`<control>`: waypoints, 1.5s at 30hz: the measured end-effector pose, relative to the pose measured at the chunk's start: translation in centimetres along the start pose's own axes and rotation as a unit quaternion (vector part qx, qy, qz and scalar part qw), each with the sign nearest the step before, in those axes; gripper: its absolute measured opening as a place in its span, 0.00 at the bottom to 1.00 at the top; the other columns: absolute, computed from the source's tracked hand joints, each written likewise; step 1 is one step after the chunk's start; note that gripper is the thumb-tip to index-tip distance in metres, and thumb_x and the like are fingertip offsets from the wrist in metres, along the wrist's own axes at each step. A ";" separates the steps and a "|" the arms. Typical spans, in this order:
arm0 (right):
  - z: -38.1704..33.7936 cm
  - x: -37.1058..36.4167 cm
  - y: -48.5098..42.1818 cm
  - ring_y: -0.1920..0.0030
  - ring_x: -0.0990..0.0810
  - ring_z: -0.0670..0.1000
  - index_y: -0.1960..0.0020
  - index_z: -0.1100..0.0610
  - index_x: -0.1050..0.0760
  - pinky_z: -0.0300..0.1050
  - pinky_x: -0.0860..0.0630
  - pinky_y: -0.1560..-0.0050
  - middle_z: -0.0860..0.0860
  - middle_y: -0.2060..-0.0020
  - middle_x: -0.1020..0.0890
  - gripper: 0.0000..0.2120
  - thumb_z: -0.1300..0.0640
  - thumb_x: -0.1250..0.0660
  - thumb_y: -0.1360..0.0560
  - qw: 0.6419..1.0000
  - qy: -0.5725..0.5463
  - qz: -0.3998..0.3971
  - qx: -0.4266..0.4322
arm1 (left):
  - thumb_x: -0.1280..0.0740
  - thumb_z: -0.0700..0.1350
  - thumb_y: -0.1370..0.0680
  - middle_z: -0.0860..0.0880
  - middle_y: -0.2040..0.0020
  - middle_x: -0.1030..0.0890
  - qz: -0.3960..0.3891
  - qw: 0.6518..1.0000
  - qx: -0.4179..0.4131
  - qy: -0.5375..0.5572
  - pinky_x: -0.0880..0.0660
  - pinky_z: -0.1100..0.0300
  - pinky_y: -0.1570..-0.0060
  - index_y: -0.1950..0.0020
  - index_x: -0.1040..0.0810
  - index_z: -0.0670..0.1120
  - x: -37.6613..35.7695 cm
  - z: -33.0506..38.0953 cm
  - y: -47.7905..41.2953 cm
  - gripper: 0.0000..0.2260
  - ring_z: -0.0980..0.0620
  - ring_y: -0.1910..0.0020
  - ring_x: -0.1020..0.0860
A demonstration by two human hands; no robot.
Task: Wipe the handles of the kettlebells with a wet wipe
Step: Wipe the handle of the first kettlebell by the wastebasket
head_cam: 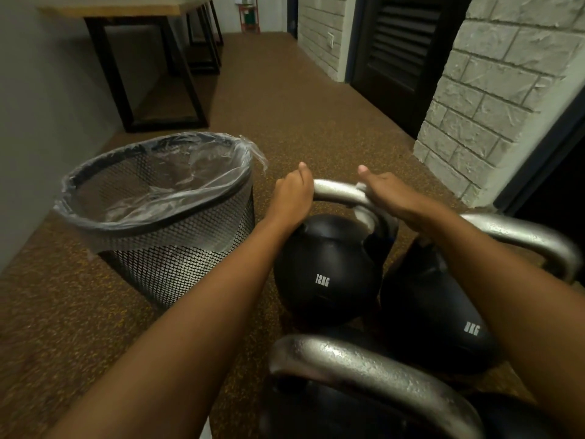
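A black kettlebell marked 12KG (326,274) stands on the floor in the middle, with a silver handle (338,191) arching over it. My left hand (292,198) grips the left end of that handle. My right hand (395,201) holds a white wet wipe (361,213) wrapped on the handle's right side, thumb up. A second kettlebell marked 8KG (443,318) leans at the right, its silver handle (525,239) behind my right forearm. A third kettlebell's rough silver handle (373,372) fills the bottom centre.
A black mesh waste bin (177,258) lined with a clear plastic bag stands left of the kettlebells. A stone-block wall corner (493,99) and dark louvred door (402,52) are at the right. A wooden table on black legs (148,68) stands far left. Speckled brown floor lies between.
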State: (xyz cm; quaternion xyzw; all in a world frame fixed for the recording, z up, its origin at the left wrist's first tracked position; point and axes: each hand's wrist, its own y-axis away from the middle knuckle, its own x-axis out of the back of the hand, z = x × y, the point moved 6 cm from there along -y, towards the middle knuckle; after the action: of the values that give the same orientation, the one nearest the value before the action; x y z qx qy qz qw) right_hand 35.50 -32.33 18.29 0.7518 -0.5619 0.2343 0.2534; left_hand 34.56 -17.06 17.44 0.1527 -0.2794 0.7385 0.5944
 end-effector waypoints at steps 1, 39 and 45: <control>0.2 0.0 -0.1 0.51 0.25 0.53 0.46 0.65 0.23 0.49 0.32 0.42 0.60 0.50 0.21 0.27 0.47 0.54 0.18 1.000 -0.007 -0.003 -0.016 | 0.54 0.47 0.17 0.44 0.61 0.26 0.001 1.000 -0.002 -0.001 0.35 0.59 0.59 0.58 0.25 0.39 0.0 0.0 0.0 0.23 0.49 0.61 0.29; 0.6 1.1 6.4 0.46 0.24 0.52 0.43 0.57 0.28 0.50 0.27 0.45 0.52 0.47 0.22 0.17 0.59 0.28 0.30 0.949 0.143 0.240 0.148 | 0.55 0.48 0.16 0.46 0.64 0.27 -0.003 1.000 0.002 0.006 0.34 0.59 0.59 0.58 0.27 0.42 -0.1 -0.1 0.0 0.21 0.50 0.63 0.29; 3.5 0.0 6.7 0.53 0.28 0.51 0.50 0.57 0.37 0.53 0.27 0.50 0.53 0.51 0.31 0.19 0.58 0.28 0.30 0.955 0.081 0.272 0.082 | 0.55 0.48 0.17 0.46 0.63 0.27 -0.003 1.000 0.006 0.012 0.34 0.58 0.59 0.56 0.26 0.40 -0.1 -0.2 -0.1 0.21 0.50 0.63 0.29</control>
State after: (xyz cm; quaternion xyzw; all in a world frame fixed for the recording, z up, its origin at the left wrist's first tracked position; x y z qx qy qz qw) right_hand 29.28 -36.15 16.41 0.5668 -0.7018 0.3999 0.1621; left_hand 34.68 -17.02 17.19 0.1483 -0.2671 0.7405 0.5986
